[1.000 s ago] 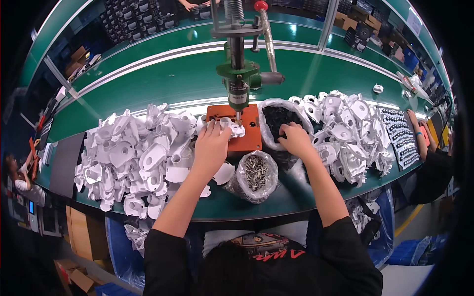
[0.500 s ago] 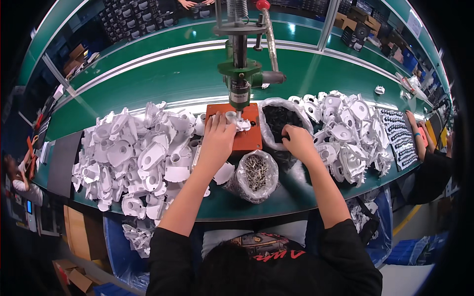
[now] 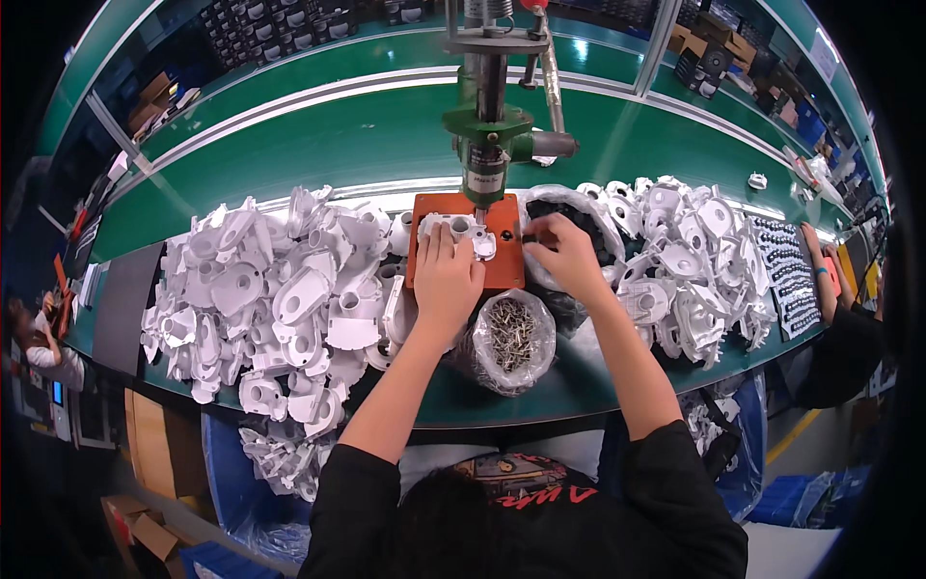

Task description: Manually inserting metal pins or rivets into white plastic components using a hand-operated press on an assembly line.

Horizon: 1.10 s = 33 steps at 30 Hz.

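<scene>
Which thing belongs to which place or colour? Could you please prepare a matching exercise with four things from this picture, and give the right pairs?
Things
1. Left hand
2. Press base
3. Metal pins
4. Tabletop

Places or colours
A. Green
B. On a white part
C. Orange
D. In a clear bag

Pairs: 1-B, 2-C, 3-D, 4-A
</scene>
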Each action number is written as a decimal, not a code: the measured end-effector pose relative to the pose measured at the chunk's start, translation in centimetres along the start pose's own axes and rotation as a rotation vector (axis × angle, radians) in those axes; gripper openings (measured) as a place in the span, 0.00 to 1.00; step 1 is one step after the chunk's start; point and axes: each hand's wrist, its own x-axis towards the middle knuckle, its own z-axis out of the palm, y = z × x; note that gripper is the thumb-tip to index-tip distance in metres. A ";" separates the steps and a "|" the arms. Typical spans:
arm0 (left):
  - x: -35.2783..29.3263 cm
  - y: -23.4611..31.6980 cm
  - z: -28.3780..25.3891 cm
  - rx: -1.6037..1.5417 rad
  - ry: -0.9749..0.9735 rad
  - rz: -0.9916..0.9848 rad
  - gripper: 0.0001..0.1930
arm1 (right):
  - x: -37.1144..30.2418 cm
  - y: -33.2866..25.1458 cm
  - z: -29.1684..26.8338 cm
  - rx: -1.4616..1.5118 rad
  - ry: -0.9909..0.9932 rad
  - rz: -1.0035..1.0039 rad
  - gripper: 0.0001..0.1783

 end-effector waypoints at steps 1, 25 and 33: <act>-0.4 -0.2 0.0 0.002 0.035 -0.012 0.10 | 0.8 -0.3 0.8 -0.026 -0.052 0.011 0.11; -0.2 -0.2 0.5 0.009 0.116 -0.003 0.10 | 4.5 2.1 6.8 -0.142 0.095 -0.194 0.16; -0.2 0.1 0.7 -0.001 0.112 0.001 0.10 | 2.7 0.7 4.0 0.121 0.138 0.051 0.13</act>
